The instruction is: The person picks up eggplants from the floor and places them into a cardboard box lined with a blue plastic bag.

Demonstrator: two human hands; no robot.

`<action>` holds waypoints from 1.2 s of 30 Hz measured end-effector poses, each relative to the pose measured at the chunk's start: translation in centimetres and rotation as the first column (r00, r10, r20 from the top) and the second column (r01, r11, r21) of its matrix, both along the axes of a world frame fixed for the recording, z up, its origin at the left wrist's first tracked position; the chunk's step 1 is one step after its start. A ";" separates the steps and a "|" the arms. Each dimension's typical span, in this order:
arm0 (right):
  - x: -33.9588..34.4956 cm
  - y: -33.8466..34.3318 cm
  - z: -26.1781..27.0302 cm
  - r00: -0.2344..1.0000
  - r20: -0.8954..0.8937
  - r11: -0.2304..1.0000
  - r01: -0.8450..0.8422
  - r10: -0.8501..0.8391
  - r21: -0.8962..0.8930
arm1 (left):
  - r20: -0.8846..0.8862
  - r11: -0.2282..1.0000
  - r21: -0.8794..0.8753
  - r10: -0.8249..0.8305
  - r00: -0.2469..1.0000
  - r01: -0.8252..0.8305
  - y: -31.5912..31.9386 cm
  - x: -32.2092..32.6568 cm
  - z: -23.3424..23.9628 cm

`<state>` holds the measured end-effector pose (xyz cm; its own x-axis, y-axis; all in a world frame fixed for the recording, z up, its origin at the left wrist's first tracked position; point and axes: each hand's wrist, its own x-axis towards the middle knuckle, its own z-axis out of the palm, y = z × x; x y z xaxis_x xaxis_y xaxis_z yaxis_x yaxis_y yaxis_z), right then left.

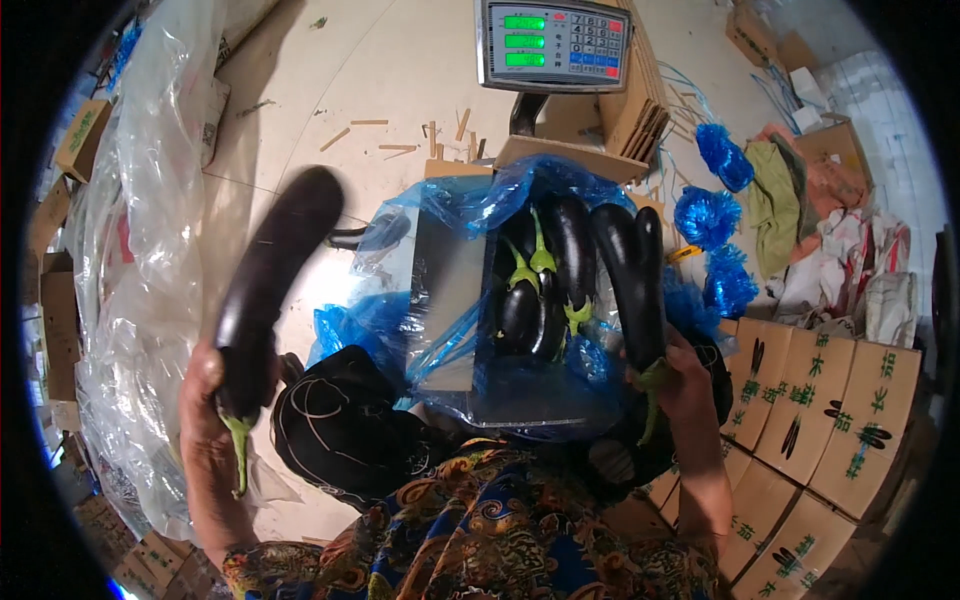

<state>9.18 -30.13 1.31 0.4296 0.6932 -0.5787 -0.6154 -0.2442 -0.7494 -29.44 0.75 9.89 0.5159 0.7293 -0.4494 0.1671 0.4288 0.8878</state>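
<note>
My left hand (201,382) grips a long dark eggplant (259,285) near its green stem, out to the left of the box. On the right, my right hand (681,371) holds a forked eggplant (630,277) by its stem end, over the right side of the box. Between them is an open box lined with blue plastic film (525,394), with several eggplants (571,255) lying in its right part, most with green caps showing. One more eggplant (382,231) lies left of the box, partly behind the film.
An electronic scale display (553,46) stands beyond the box, beside upright cardboard sheets (637,90). Clear plastic sheeting (135,300) hangs at left. Blue plastic bundles (707,217) lie at right, near a yellow-handled tool (684,253). Printed cartons (817,405) are stacked at lower right. Cardboard strips (397,148) litter the floor.
</note>
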 end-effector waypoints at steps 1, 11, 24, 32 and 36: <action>0.2 -1.7 0.0 0.998 0.044 0.998 0.047 -0.046 -0.029 | -0.020 0.997 -0.021 -0.070 0.997 0.070 -0.8 4.1 -0.9; 2.5 2.1 2.9 0.670 0.538 0.859 -0.419 0.512 -0.295 | -0.218 0.891 0.009 -0.441 0.870 0.454 -6.4 18.4 -4.6; 1.4 2.4 3.3 0.951 0.001 0.951 -0.309 0.309 0.015 | -0.282 0.574 0.310 -0.706 0.650 0.758 -7.9 21.0 -4.0; -1.5 6.0 4.2 0.743 0.377 0.806 -0.592 0.553 -0.014 | 0.158 0.876 -0.005 -0.476 0.865 0.482 -9.2 21.4 -2.3; -2.6 7.6 3.7 0.675 0.359 0.731 -0.682 0.645 -0.033 | 0.148 0.913 -0.083 -0.384 0.911 0.399 -9.1 21.4 -3.2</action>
<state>6.60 -22.51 5.00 -0.0186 0.9128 -0.4080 -0.0361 -0.4084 -0.9121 -8.00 -8.35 6.64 0.8074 0.4071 -0.4270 0.2314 0.4473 0.8639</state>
